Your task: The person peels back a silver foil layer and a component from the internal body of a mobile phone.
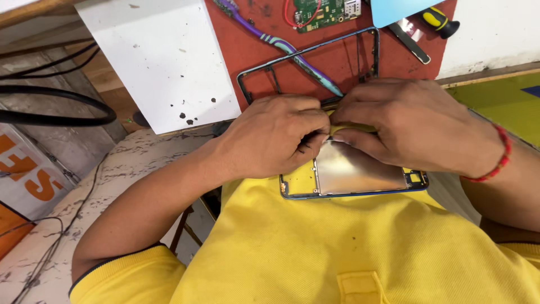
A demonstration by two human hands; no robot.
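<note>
Presently both hands work on an opened phone body (360, 177), held close against the yellow shirt (315, 247) at the near edge of the bench. The phone body's long axis runs left to right across the view, its silver shield plate facing up and its blue rim showing along the near side. The left hand (270, 138) covers its left end, fingers curled and pressed onto the upper left corner. The right hand (410, 124) lies over the upper edge, fingertips pinching a thin yellow strip (351, 129) just above the plate. The two hands meet there, touching; neither is clearly nearer. A red bead bracelet (500, 157) circles the right wrist.

Beyond the hands, on a red mat (253, 50), lies an empty phone frame (309, 62), with a purple and teal brush (281, 42) across it. A green circuit board (323, 12) sits farther back, beside a yellow-handled screwdriver (439, 21). A white panel (163, 62), spotted dark, stands left. An orange and white sign (28, 169) lies at far left.
</note>
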